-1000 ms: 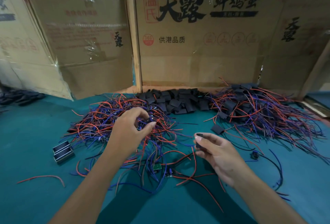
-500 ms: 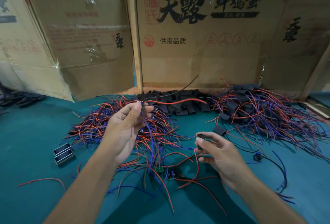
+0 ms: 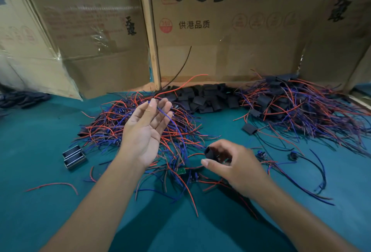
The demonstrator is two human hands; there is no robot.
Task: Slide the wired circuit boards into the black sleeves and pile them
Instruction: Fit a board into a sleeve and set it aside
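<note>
Reading 天露, 供港品质 — cardboard box [image 3: 230,50] behind hands.

Two bare forearms enter from the bottom edge, one on each side, and narrow toward the wrists. No sleeve, cuff, watch, bracelet or glove shows on either arm as far as the edge of view. The left hand [image 3: 147,131] shows its palm, with creases across it and at the finger joints, and a short, pale nail on the thumb tip. The right hand [image 3: 234,164] shows its back, with the knuckles raised in a row; its thumb ends in a short, trimmed nail. No ring shows on any visible finger.
</note>
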